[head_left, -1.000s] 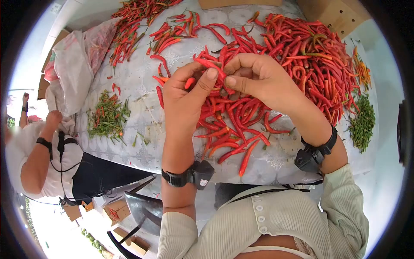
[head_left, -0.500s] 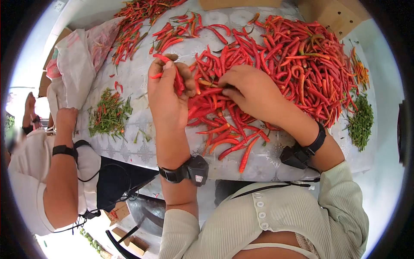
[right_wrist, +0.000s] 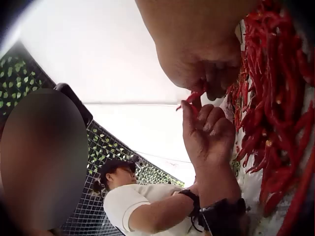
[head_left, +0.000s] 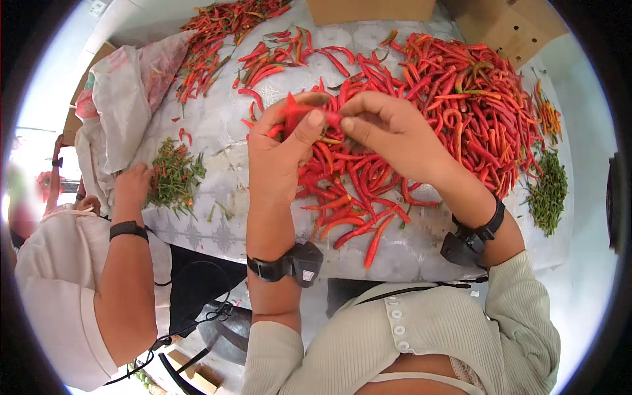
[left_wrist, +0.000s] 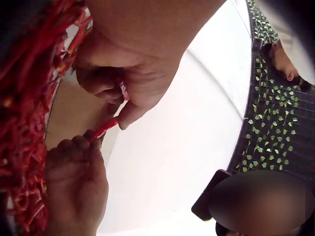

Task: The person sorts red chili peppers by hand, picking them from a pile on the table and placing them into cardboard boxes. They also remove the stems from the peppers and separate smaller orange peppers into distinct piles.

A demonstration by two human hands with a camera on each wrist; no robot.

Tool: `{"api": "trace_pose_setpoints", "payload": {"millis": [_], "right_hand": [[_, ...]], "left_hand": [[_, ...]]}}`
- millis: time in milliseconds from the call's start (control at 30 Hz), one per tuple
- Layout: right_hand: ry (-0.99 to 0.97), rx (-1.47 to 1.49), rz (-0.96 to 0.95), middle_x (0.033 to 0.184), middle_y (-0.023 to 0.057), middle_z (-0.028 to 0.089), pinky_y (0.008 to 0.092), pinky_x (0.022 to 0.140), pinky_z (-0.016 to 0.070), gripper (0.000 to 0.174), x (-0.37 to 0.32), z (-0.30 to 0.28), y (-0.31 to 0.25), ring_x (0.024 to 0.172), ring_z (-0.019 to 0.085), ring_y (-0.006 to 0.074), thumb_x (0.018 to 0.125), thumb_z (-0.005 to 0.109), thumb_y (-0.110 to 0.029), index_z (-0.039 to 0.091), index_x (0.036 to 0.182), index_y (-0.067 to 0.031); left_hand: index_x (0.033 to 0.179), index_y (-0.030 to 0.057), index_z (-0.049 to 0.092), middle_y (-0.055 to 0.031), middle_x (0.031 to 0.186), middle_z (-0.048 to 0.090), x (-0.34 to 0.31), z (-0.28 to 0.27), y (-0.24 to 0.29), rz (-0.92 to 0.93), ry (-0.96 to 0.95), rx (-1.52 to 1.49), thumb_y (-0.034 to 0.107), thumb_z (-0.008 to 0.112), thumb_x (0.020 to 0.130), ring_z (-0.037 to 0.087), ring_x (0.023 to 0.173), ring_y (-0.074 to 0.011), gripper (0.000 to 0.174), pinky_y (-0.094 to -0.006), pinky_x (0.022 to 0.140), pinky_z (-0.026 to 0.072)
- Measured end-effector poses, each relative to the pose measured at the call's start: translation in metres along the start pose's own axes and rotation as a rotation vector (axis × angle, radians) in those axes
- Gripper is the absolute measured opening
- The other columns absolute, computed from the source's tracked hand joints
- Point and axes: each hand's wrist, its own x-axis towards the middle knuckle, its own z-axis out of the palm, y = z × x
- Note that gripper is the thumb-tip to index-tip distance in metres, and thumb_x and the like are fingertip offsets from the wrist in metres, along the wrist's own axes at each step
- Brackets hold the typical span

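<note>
Both hands are raised over a loose heap of red chillies (head_left: 355, 174). In the head view the left hand (head_left: 280, 148) holds red chillies (head_left: 294, 113) between thumb and curled fingers. Close beside it, the right hand (head_left: 398, 135) pinches the end of a red chilli with thumb and forefinger. The left wrist view shows one red chilli (left_wrist: 104, 129) spanning the two hands' fingertips. In the right wrist view a chilli (right_wrist: 196, 96) lies between them too. The fingers partly hide the chillies.
A large pile of red chillies (head_left: 480, 112) lies right of the hands, with green stems (head_left: 548, 191) beyond. Left are another green pile (head_left: 174, 178), a white sack (head_left: 122, 99) and another person's arm (head_left: 128, 276). Cardboard boxes (head_left: 368, 10) stand at the back.
Since half a second ago, the left hand has moved right and the right hand has risen from the heap to meet it. At left, the other person's hand has reached the green pile.
</note>
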Motion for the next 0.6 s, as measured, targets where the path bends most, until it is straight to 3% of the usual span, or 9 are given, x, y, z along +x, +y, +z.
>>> {"api": "trace_pose_setpoints", "payload": {"millis": [100,133,233,267,333,367,433,600], "right_hand": [[-0.066,-0.098,-0.013,0.074,0.0055,0.057,0.0281,0.061,0.0442,0.025,-0.003,0.002,0.006,0.069,0.052,0.0086,0.095,0.052,-0.023,0.058,0.095,0.0015],[-0.053,-0.272,-0.058,0.074,0.0102,0.058,0.033,0.062,0.0458,0.026,-0.004,0.001,0.003,0.07,0.058,0.0175,0.094,0.052,-0.025,0.058,0.095,0.0003],[0.029,-0.556,-0.273,0.075,0.0152,0.058,0.039,0.063,0.0459,0.023,-0.003,0.007,0.018,0.07,0.059,0.0302,0.09,0.056,-0.024,0.058,0.095,-0.0013],[-0.023,-0.634,-0.304,0.077,0.0161,0.059,0.0404,0.064,0.046,0.023,-0.004,0.007,0.019,0.072,0.059,0.0322,0.088,0.058,-0.024,0.058,0.094,-0.0018],[-0.129,-0.786,-0.367,0.08,0.018,0.06,0.0433,0.066,0.0463,0.024,-0.007,0.01,0.021,0.075,0.059,0.036,0.083,0.062,-0.023,0.058,0.094,-0.0026],[-0.125,-0.817,-0.371,0.079,0.0175,0.06,0.0435,0.066,0.0466,0.024,-0.008,0.011,0.02,0.075,0.059,0.0353,0.081,0.063,-0.023,0.058,0.094,-0.0028],[-0.117,-0.878,-0.38,0.078,0.0167,0.06,0.0439,0.066,0.0471,0.025,-0.009,0.012,0.018,0.075,0.06,0.0339,0.079,0.065,-0.021,0.058,0.094,-0.0032],[-0.064,-0.791,-0.181,0.078,0.0149,0.062,0.0409,0.063,0.0483,0.018,-0.008,0.0,0.019,0.073,0.062,0.0315,0.077,0.063,-0.014,0.058,0.09,-0.0027]], "left_hand": [[0.094,0.0018,0.062,0.0026,0.074,0.058,0.0,-0.006,-0.004,0.063,0.035,0.051,0.019,0.064,0.089,0.036,0.048,-0.0005,0.018,-0.0175,0.043,0.0253],[0.087,0.0042,0.061,0.0007,0.076,0.059,0.002,-0.009,-0.004,0.128,0.037,-0.029,0.026,0.059,0.092,0.041,0.053,-0.0028,0.023,-0.0185,0.046,0.0294],[0.082,0.0059,0.058,-0.0019,0.08,0.06,0.003,-0.015,0.002,0.21,0.197,-0.146,0.03,0.056,0.093,0.048,0.061,-0.0048,0.026,-0.0195,0.05,0.0338],[0.082,0.0072,0.055,-0.0043,0.083,0.06,0.006,-0.02,0.001,0.218,0.231,-0.195,0.034,0.053,0.094,0.053,0.067,-0.0099,0.029,-0.023,0.052,0.0402],[0.082,0.0074,0.053,-0.0056,0.082,0.06,0.005,-0.002,0.009,0.208,0.308,-0.21,0.035,0.051,0.095,0.054,0.066,-0.0132,0.031,-0.0258,0.053,0.0432],[0.082,0.0075,0.052,-0.0062,0.082,0.059,0.004,0.003,0.012,0.202,0.348,-0.217,0.036,0.049,0.096,0.054,0.066,-0.0149,0.032,-0.0272,0.054,0.0447],[0.082,0.0111,0.047,-0.0013,0.076,0.047,0.004,-0.001,0.01,0.147,0.251,-0.277,0.038,0.047,0.096,0.045,0.063,-0.0132,0.03,-0.0243,0.051,0.0374],[0.076,0.0094,0.046,0.0017,0.058,0.041,0.007,-0.024,0.005,0.093,0.074,-0.321,0.028,0.053,0.095,0.037,0.047,-0.0095,0.028,-0.0243,0.042,0.031]]}}
